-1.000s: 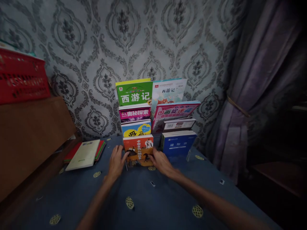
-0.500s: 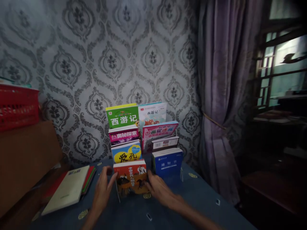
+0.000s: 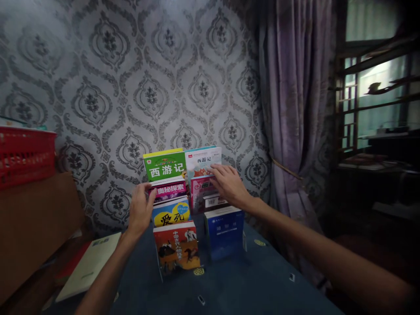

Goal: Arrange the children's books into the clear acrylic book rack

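Note:
Books stand upright in two stepped rows. In the left row are a green book (image 3: 166, 167), a purple-pink book (image 3: 170, 190), a blue-and-yellow book (image 3: 171, 211) and, in front, an orange-red book (image 3: 179, 247). The right row has a white book (image 3: 201, 158), a pink book (image 3: 198, 188), one with a barcode label (image 3: 215, 201) and a blue book (image 3: 225, 232). My left hand (image 3: 141, 209), thumb and fingers apart, is at the purple-pink book's left edge. Fingers outstretched, my right hand (image 3: 231, 186) lies over the pink book and the white book's lower right; contact is unclear.
A pale book (image 3: 88, 267) lies flat with a red one at the table's left. Beyond it are a cardboard box (image 3: 36, 227) and a red basket (image 3: 26, 153). Patterned wallpaper rises behind; a purple curtain (image 3: 292, 109) hangs at the right.
Both hands have left the sides of the front orange-red book and moved up and back. My right hand has crossed to the rear of the right row. The view has shifted slightly.

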Demonstrator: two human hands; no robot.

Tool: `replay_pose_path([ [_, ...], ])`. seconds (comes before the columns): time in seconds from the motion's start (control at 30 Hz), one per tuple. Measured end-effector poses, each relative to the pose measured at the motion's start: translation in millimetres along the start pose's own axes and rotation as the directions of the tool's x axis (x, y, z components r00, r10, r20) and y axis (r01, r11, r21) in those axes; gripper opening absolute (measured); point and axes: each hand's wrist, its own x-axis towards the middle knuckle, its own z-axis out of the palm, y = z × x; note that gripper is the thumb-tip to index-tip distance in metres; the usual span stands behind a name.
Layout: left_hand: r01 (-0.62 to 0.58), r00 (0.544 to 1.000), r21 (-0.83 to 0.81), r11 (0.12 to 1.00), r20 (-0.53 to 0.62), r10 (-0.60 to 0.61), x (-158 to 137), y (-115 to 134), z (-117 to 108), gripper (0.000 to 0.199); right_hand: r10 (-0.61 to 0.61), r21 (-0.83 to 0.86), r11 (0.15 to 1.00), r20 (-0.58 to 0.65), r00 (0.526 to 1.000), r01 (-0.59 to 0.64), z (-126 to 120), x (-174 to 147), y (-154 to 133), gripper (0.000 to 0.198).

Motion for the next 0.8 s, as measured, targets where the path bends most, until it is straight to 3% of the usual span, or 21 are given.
replay_pose_path([
  [0.13, -0.212, 0.977, 0.162, 0.964, 0.054, 0.206, 8.9, 27.9, 14.5, 0.017, 0.036, -0.096, 0.995, 0.217, 0.976, -0.015, 7.5, 34.3, 32.9, 0.027],
  [0.3, -0.259, 0.965, 0.194, 0.946, 0.088, 0.246, 15.5, 34.1, 20.9, 0.011, 0.024, -0.088, 0.996, 0.361, 0.932, 0.008, 11.0, 62.8, 44.6, 0.023],
  [0.47, -0.258, 0.965, 0.187, 0.948, 0.103, 0.243, 13.7, 27.3, 15.2, 0.012, 0.057, -0.151, 0.989, 0.335, 0.941, -0.006, 16.6, 75.0, 49.6, 0.020],
  [0.63, -0.276, 0.960, 0.167, 0.947, 0.095, 0.264, 9.3, 21.3, 7.1, 0.016, 0.163, -0.184, 0.976, 0.233, 0.959, -0.121, 17.4, 78.0, 64.9, 0.024],
  [0.8, -0.272, 0.962, 0.165, 0.948, 0.066, 0.265, 6.7, 12.9, 3.0, 0.017, 0.177, -0.179, 0.975, 0.266, 0.948, -0.131, 21.8, 78.3, 70.1, 0.024],
])
